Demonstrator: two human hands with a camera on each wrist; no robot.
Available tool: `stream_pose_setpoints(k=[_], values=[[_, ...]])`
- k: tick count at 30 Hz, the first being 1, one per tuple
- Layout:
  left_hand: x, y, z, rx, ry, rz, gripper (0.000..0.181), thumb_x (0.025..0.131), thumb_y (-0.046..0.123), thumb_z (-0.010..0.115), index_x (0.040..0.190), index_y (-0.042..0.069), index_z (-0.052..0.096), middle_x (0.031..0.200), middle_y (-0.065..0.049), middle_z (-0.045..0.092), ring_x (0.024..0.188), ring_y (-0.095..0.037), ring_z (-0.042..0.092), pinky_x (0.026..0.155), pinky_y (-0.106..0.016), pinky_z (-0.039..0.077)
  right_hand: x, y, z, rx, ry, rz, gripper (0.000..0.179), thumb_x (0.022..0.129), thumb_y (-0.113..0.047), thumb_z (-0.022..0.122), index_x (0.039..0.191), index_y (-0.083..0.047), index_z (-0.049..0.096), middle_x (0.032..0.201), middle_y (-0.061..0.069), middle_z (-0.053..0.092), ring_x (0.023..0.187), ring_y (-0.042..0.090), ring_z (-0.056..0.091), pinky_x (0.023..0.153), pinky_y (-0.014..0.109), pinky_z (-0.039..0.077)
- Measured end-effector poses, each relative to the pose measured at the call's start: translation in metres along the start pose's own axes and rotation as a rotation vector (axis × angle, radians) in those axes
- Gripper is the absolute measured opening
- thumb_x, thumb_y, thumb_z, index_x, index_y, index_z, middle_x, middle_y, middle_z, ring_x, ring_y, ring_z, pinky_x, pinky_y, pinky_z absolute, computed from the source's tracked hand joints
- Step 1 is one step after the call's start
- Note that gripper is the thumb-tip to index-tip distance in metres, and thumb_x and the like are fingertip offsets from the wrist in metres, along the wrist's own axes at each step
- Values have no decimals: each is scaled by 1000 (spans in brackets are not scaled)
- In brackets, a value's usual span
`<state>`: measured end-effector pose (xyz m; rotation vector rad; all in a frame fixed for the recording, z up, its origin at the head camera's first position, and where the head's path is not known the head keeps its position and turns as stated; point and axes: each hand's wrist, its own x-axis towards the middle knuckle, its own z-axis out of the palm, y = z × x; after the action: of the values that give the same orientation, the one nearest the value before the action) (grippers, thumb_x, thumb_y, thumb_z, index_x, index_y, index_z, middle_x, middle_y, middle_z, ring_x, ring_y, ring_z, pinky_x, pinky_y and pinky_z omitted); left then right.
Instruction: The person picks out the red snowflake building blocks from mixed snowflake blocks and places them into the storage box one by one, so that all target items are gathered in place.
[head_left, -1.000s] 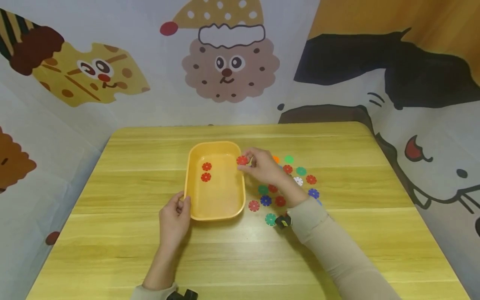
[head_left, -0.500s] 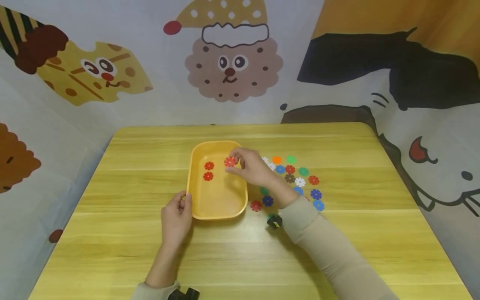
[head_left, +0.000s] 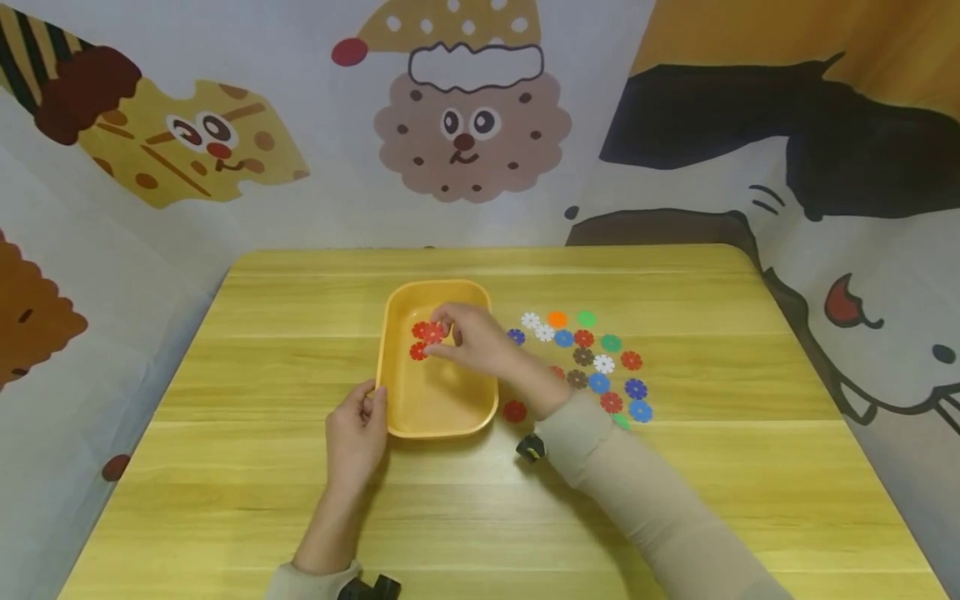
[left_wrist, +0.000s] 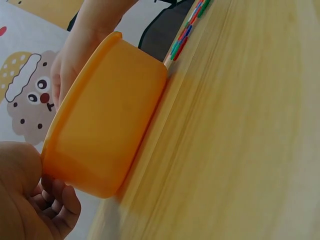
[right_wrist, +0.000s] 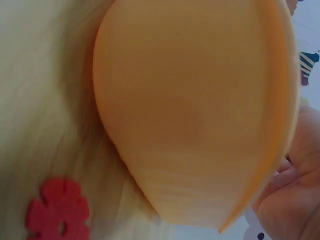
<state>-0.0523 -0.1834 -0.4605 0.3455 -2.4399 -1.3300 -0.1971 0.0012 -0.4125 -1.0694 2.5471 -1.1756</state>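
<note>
A yellow plastic tray (head_left: 442, 408) stands on the table. My left hand (head_left: 356, 433) grips its rim at the near left corner, thumb on the rim; in the left wrist view the fingers (left_wrist: 65, 207) curl beneath that rim. Inside the tray lie two red notched snowflake discs, the nearer red disc (head_left: 417, 352) and the farther red disc (head_left: 418, 330). Over them my right hand (head_left: 476, 340) pinches another red snowflake disc (head_left: 433, 333) between thumb and fingers. It overlaps the lying discs in the head view. The tray wall hides the right fingertips in the left wrist view.
Right of the tray, several snowflake discs lie loose, among them an orange disc (head_left: 557, 319), a white disc (head_left: 603, 364) and a blue disc (head_left: 641, 411). A red disc (right_wrist: 59, 212) lies beside the tray wall. A cartoon-printed cloth (head_left: 300, 225) hangs behind the table (head_left: 247, 350).
My right hand has carried the red snowflake disc leftward from the tray's right rim to above the two discs inside. My left hand keeps its grip on the rim.
</note>
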Motion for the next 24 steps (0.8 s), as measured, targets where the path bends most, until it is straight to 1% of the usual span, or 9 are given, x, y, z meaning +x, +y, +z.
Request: stream_pose_setpoints(k=[2,8,12,15,17,20,24], values=[[0,0,0,-2,-7,-7,27,102,11,61,118,-9,68,64,-5,58,52,-14,49,47,-23,42,2,-1,4,-9,-13,8,43,89,-23,81,120,-1,64,93,3,62,66,12,52,60,22,46],[0,0,0,-3,-10,-14,27,102,12,61,118,-9,68,64,-5,57,53,-14,49,48,-23,42,8,-1,18,-34,-32,-11,36,87,-22,82,114,-6,65,92,3,64,67,13,54,64,22,46],[0,0,0,-10,-12,-13,27,102,12,60,118,-8,69,64,-5,57,52,-14,48,46,-23,41,11,-1,25,-38,-54,0,36,87,-20,82,115,-5,65,94,2,66,75,17,60,71,24,50],[0,0,0,-14,-13,-9,27,102,11,60,118,-9,68,64,-5,57,52,-14,48,46,-23,41,14,0,31,-55,-81,19,34,87,-21,82,112,-6,65,93,1,68,81,16,63,75,24,51],[0,0,0,-13,-12,-6,27,102,11,61,118,-9,68,63,-5,57,51,-13,48,45,-23,41,15,1,34,-76,-110,40,32,87,-23,82,109,-7,65,89,-1,68,79,14,62,73,23,51],[0,-1,0,-12,-7,1,26,102,11,61,117,-9,68,63,-4,57,51,-13,48,46,-23,41,16,1,38,-131,-154,74,30,87,-25,83,104,-9,65,78,-3,63,69,11,57,64,22,47],[0,-2,0,-12,-10,2,27,102,12,61,118,-8,68,64,-5,57,52,-13,49,46,-23,42,16,1,41,-174,-194,122,30,87,-25,83,105,-10,65,71,-1,59,62,12,51,58,23,42]])
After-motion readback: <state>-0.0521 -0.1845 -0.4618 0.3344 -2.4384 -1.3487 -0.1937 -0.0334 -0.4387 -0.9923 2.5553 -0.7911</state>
